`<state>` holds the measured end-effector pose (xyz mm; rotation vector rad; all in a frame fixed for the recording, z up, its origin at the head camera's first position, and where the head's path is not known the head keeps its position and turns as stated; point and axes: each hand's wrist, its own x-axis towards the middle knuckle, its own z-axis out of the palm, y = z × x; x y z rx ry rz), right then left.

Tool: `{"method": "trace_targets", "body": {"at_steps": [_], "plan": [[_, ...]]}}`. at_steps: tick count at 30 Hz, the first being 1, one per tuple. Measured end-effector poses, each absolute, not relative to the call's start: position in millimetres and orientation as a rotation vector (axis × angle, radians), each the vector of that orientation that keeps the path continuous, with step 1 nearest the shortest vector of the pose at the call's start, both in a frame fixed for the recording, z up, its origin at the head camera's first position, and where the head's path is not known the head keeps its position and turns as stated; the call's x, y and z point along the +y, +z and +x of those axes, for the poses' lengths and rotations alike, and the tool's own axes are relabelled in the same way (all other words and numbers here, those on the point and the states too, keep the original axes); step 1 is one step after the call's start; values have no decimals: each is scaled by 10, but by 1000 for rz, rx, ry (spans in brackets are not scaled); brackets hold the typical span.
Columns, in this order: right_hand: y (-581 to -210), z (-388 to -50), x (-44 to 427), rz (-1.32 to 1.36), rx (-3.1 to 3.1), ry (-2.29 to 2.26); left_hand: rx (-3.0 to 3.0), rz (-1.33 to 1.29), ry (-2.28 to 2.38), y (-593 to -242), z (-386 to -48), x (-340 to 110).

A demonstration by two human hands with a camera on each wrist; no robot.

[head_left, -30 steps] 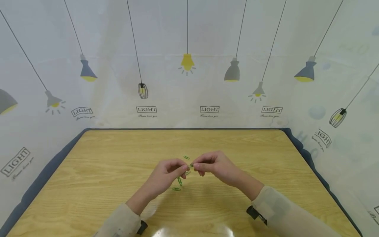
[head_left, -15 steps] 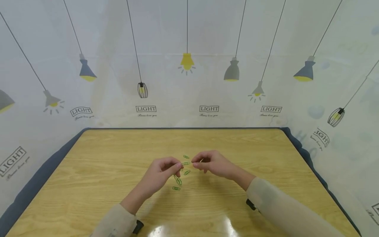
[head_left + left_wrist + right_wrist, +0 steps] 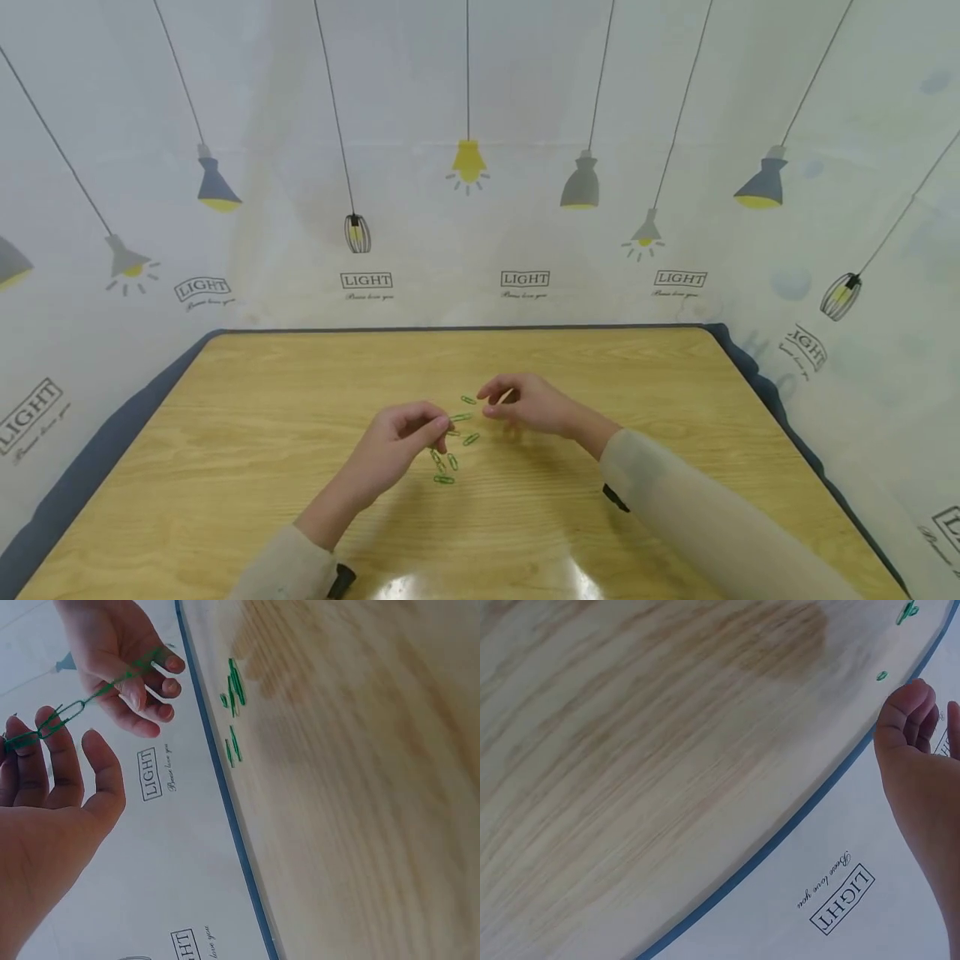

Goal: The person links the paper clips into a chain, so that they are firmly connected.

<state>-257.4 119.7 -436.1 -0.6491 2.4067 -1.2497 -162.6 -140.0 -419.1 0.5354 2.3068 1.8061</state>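
My left hand [image 3: 393,442] pinches a green paper clip [image 3: 461,417] between thumb and forefinger, above the table. Linked green clips [image 3: 437,461] appear to dangle below that hand. In the left wrist view, a paper clip chain [image 3: 73,711] runs from my left hand [image 3: 64,802] across in front of my right hand [image 3: 124,667]. To the right in the head view, my right hand [image 3: 536,406] hovers with thumb and forefinger apart, nothing visible between them. Loose paper clips lie near the hands: one farther back [image 3: 468,400], another between the hands [image 3: 471,439], another nearer the front [image 3: 443,480].
A wood-grain table [image 3: 600,500] with a dark blue edge [image 3: 465,329] spreads under both hands. Around it hangs a pale curtain [image 3: 420,83] printed with lamps. In the right wrist view, several small green clips [image 3: 906,611] lie near the table's edge.
Thumb and forefinger of my right hand have come away from the clip and spread apart. My left hand has drawn slightly left, its clips moving along.
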Motion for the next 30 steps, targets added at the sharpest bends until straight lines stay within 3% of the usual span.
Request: {"method": "trace_targets", "body": {"at_steps": [20,30], "plan": [[-4635,-2588,1029,-713,2422,-959,2326,483,1833,-4338,-1618,-1802],[-4655,-2577,974,-689,2482,-905,2312,521,1844,-4328,-1637,-1768]]}}
